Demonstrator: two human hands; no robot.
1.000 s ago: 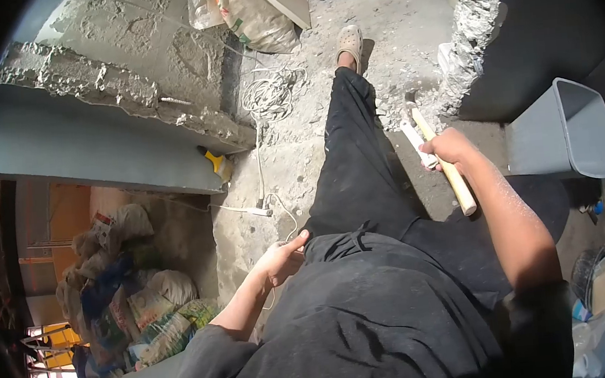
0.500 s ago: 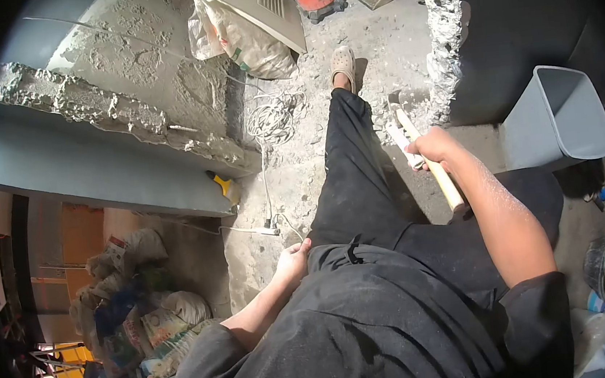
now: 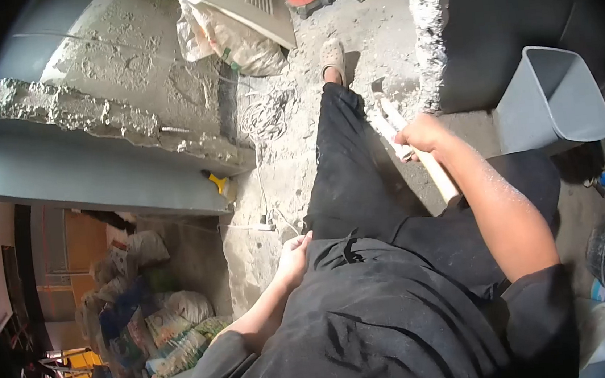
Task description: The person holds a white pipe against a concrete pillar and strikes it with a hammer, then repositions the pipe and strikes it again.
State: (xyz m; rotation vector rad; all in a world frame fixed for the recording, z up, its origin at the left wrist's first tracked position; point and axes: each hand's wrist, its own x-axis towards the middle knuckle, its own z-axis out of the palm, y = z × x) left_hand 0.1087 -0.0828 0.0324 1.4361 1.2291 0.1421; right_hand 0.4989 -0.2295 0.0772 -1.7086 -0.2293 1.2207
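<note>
My right hand (image 3: 425, 135) is closed around the pale wooden handle of a hammer (image 3: 439, 182), its dark head pointing away from me near the broken wall edge. In the same grip lies a whitish, dusty stick-like tool (image 3: 386, 128), alongside the handle; its kind is unclear. At my left hip, my left hand (image 3: 294, 257) has its fingers pressed together on the cloth of my black trousers (image 3: 344, 163). A white power strip (image 3: 255, 227) with plugs lies on the floor just beyond that hand. White dust coats my right forearm.
Ahead, a coiled white cable (image 3: 266, 116) lies on the rough floor by a woven sack (image 3: 253, 51). A grey bin (image 3: 528, 109) stands at right, near a jagged wall edge (image 3: 427, 31). On the left are a ledge with a yellow-handled scraper (image 3: 216, 181) and filled bags (image 3: 183, 310).
The view has shifted slightly, so the floor objects sit a little higher and further left. My right hand has moved slightly forward and left with both tools; my left hand stays at the hip.
</note>
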